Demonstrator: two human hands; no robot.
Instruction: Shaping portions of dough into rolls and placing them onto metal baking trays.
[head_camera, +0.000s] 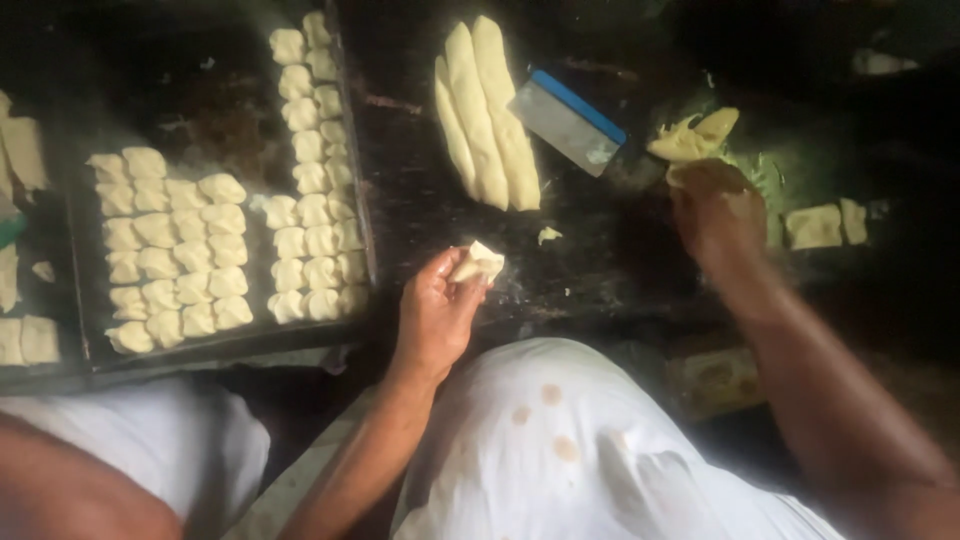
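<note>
My left hand (437, 312) holds a small folded piece of pale dough (477, 263) at its fingertips, just above the dark worktop (420, 210). My right hand (716, 212) reaches out to the right, with its fingers on a yellowish lump of filling (693, 138); whether it grips any is hidden. Three long dough rolls (485, 115) lie side by side between the hands, further back. A dark baking tray (215, 115) to the left carries several rows of small shaped dough pieces (175, 250).
A metal scraper with a blue handle (570, 120) lies beside the dough rolls. Flat cut dough squares (825, 225) sit at the right. A tiny dough scrap (548, 235) lies on the worktop. More dough pieces (25, 340) rest at the far left. Another person's arm (60, 490) is at the bottom left.
</note>
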